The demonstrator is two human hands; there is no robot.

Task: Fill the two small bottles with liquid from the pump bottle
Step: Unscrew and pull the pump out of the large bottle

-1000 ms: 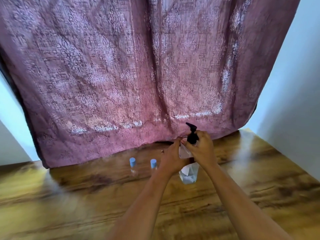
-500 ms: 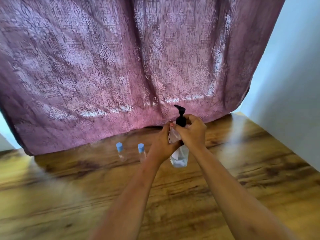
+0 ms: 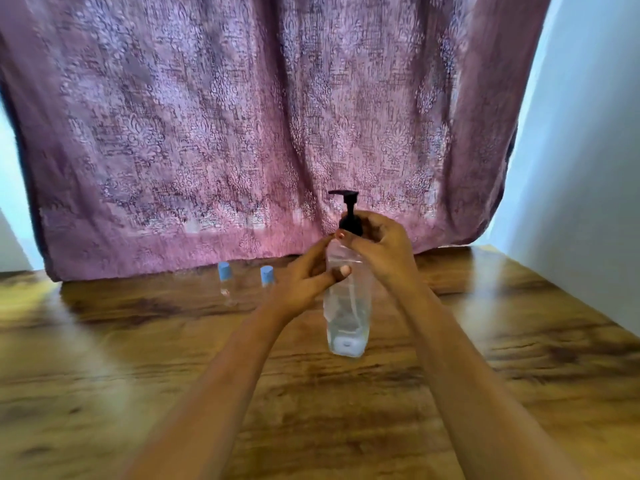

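Left hand's grip on the pump bottle has loosened, thumb across its front. Right hand grips its collar, likely unscrewing. The small bottles left of it are capped.

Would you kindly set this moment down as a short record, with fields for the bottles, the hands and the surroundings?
pump bottle: clear, black pump fitted
left hand: grips the bottle's shoulder
right hand: holds the neck below the pump
left small bottle: upright, blue cap on
right small bottle: upright, blue cap on
table: wooden
curtain: purple, behind the bottles
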